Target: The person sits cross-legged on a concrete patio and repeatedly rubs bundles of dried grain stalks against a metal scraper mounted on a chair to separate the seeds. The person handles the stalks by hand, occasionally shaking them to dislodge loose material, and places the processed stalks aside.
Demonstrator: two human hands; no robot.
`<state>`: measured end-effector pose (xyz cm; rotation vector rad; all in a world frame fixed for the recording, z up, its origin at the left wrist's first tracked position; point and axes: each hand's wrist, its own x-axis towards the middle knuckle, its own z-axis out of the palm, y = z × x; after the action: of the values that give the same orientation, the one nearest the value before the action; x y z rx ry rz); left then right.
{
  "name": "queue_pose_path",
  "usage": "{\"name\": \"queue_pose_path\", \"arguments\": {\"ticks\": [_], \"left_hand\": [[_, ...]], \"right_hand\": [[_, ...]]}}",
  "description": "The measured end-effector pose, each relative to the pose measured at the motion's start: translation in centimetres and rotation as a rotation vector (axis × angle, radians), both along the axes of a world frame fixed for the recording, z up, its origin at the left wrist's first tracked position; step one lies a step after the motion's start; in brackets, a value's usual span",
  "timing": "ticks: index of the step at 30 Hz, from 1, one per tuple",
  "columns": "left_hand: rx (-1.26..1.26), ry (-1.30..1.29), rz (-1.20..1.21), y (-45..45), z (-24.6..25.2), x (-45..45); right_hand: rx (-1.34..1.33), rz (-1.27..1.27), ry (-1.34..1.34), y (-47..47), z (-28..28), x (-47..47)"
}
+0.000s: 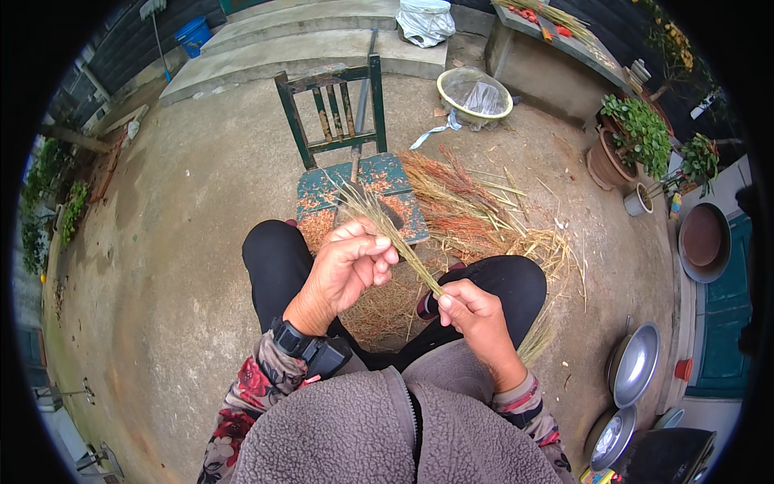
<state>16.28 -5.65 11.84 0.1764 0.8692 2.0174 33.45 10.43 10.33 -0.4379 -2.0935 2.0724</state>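
Note:
A thin bundle of pale straw stalks slants between my two hands, its feathery tops pointing up and left. My left hand pinches it midway between thumb and forefinger. Lower down, my right hand grips the stalk end. Just beyond my knees stands a worn green wooden chair, its seat strewn with reddish seeds and husks. A dark tool blade with a long handle lies over the seat, partly hidden by the straw. Seed-bearing stalks are heaped on the ground right of the chair.
Chaff covers the ground between my feet. A yellow-rimmed basin lined with plastic sits behind the chair, near concrete steps. Potted plants and metal basins stand on the right. A stone slab table is at the upper right.

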Motion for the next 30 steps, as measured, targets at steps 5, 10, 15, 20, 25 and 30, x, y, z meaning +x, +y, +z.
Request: {"name": "queue_pose_path", "arguments": {"ticks": [5,10,15,20,25,30], "left_hand": [[-0.350,0.445,0.258,-0.6,0.8,-0.6],[-0.584,1.425,0.667,-1.9,3.2,-1.4],[-0.607,1.988,0.527,-0.5,4.0,-0.7],[-0.634,2.102,0.371,-0.1,3.5,-0.8],[-0.616,2.265,0.276,0.2,3.1,-1.1],[-0.606,2.358,0.203,0.4,2.9,-1.0]], "right_hand": [[0.537,-0.121,0.102,0.7,0.3,0.2],[0.769,-0.163,0.131,1.4,1.0,0.3],[0.914,-0.139,0.186,0.9,2.0,0.4],[0.986,-0.149,0.201,0.8,2.8,1.0],[0.989,-0.123,0.167,1.1,2.9,1.1],[1.030,-0.090,0.193,1.1,2.6,1.0]]}}
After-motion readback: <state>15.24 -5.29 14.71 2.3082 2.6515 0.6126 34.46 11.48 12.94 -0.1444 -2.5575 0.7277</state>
